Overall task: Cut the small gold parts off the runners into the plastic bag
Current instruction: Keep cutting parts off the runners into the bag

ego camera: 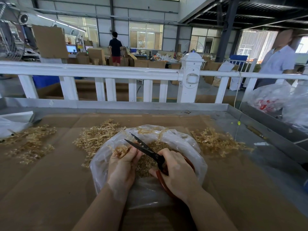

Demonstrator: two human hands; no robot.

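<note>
- Left hand (122,165) fingers pinch a light, brittle-looking runner (120,150) over the plastic bag (183,140); hold it by the stem.
- Right hand (176,172) fingers curl round the scissors (146,150), blades apart.

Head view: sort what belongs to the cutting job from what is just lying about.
In the job: left hand holding a runner; right hand gripping scissors; plastic bag; runner piles.
Lying about: white fence; bagged goods; cardboard sheet.

A white fence (93,73) crosses behind the cardboard-covered table (50,189). Beyond it, cardboard boxes (95,55) crowd a grey floor (206,90), 2 people stand, and daylight fills wide windows (145,36).
</note>
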